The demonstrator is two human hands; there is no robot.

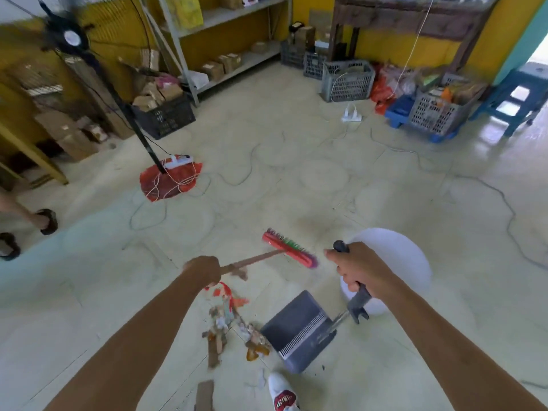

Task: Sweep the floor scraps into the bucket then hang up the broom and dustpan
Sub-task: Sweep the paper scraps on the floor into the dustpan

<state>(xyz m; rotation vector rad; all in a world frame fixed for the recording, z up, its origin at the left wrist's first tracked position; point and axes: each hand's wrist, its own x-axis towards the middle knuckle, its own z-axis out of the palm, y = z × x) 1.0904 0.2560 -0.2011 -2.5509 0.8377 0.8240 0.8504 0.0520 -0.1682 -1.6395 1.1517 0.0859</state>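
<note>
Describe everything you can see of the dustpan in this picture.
The dustpan is dark grey and looks like plastic, with a pale ribbed strip across its back edge. A long upright handle rises from it to a black grip, which the right hand holds. Its tray sits low at the floor, mouth facing the pile of scraps to its left. A white bucket stands just behind it.

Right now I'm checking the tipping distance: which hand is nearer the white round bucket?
Right. The right hand grips the grey dustpan handle directly in front of the white round bucket, overlapping it; the left hand holds the broom stick well to its left.
</note>
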